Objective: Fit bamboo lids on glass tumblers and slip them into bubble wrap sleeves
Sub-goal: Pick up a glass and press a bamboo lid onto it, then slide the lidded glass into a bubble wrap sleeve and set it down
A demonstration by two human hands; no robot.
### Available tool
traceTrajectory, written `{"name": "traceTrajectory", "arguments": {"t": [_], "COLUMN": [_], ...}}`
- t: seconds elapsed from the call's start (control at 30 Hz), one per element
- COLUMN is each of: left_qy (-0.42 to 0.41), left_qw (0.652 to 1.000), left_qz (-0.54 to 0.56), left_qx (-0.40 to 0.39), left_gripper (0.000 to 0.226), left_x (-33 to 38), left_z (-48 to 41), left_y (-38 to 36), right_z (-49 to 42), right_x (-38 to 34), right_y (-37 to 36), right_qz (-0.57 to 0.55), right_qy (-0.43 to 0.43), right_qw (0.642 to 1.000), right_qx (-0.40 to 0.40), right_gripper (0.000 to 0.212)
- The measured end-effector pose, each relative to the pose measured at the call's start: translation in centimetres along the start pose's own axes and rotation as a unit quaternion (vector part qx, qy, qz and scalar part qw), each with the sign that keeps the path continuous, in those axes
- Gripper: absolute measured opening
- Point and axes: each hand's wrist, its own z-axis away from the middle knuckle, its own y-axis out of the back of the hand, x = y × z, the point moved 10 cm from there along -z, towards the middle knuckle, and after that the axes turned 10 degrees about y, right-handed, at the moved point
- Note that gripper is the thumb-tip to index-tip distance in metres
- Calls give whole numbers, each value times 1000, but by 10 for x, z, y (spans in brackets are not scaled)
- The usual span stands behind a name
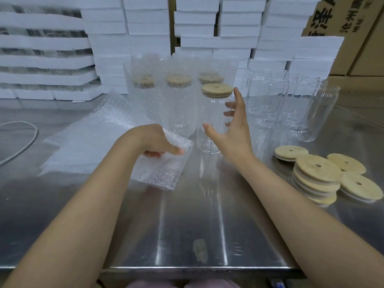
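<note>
The tall clear glass tumbler [208,129] is standing upright at the middle of the shiny steel table [187,225], its long axis vertical. A round bamboo lid [217,90] is already sitting on its mouth. The right hand [232,129] is hovering at the tumbler's right side with its fingers spread wide and straight. Its thumb [206,127] is crossing the near face of the glass and the other fingers are lying toward the far right; I cannot tell whether any is touching the glass. The left hand [158,144] is lying just left of the tumbler's base, pinching the far end of a flat clear bubble wrap sleeve [160,171] between thumb and curled fingers. The right hand is nearer the tumbler, so the grasp is probably falling to it: closing sideways round the body, then bringing the tumbler left toward the sleeve.
</note>
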Motion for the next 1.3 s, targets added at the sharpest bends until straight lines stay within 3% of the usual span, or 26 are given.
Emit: {"name": "traceTrajectory", "arguments": {"t": [0.13, 0.27, 0.47, 0.53, 0.63, 0.77, 0.93, 1.0, 1.07, 1.17, 1.2, 1.3], "left_qy": [1, 36, -8, -26, -92, -177, -179, -186, -200, -192, -183, -176], "left_qw": [996, 989, 984, 985, 978, 923, 920, 913, 925, 956, 957, 971], "left_qz": [-84, -116, 24, 74, 176, 337, 348, 363, 323, 89, 43, 27], "left_qx": [14, 89, 176, 152, 56, -51, -3, -24, 10, 203, 220, 160], "left_gripper": [26, 28, 22, 30, 39, 13, 14, 20, 20, 19, 31, 56], "left_x": [-2, -9, -4, -1, 16, 46, 53, 56, 55, 43, 39, 36], "left_z": [2, -1, 3, 8, 19, 26, 15, 10, 5, 0, -4, -14], "left_y": [-4, 10, 45, 46, 33, 16, -7, -17, -14, 11, 11, -4], "right_z": [0, -1, -1, -2, -2, -3, -3, -4, -4, -3, -2, -3], "right_x": [2, 2, 1, 2, 4, 5, 8, 10, 11, 9, 8, 4], "right_y": [2, 2, 4, 3, 5, 8, 13, 16, 22, 33, 37, 47], "right_qz": [7, 10, 20, 24, 31, 38, 51, 56, 61, 53, 45, 21], "right_qy": [-12, -11, -6, -8, -10, -13, -16, -19, -25, -22, -20, -12], "right_qw": [1000, 1000, 1000, 1000, 999, 999, 998, 998, 997, 994, 993, 989], "right_qx": [0, -3, 2, 0, 4, 10, 22, 31, 47, 88, 104, 146], "right_gripper": [103, 104, 103, 103, 104, 106, 105, 106, 106, 107, 107, 106]}}
